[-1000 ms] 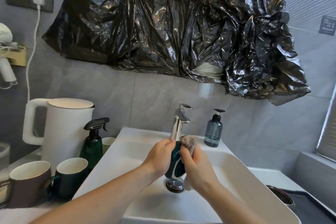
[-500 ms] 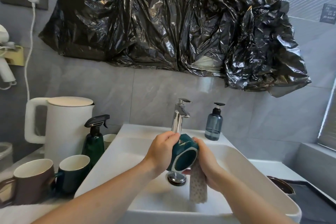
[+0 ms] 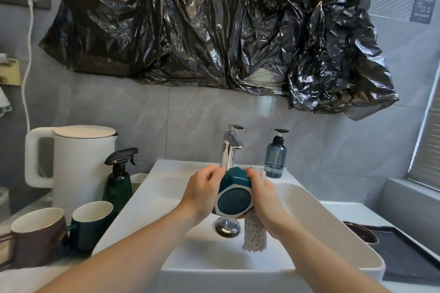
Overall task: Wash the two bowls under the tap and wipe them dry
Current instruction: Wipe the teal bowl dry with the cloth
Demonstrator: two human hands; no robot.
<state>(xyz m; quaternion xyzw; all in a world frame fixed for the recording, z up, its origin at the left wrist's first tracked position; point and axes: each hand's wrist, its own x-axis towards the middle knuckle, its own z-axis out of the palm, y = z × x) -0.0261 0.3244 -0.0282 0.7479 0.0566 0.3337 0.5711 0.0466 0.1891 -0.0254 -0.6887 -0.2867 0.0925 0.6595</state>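
over the sink (image 3: 309,209) — left hand (image 3: 202,194) grips a teal bowl (image 3: 234,194), base toward camera; right hand (image 3: 263,195) presses a cloth (image 3: 254,233) to it.

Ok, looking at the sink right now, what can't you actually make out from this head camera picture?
- Inside of the teal bowl: faces away; only its base shows.
- Tap spout: the left hand and bowl cover it, so running water can't be told.
- Cloth: its upper part is behind the right hand.
- Dark round dish at right: only part of its rim shows.
- Wall sign: text too small.
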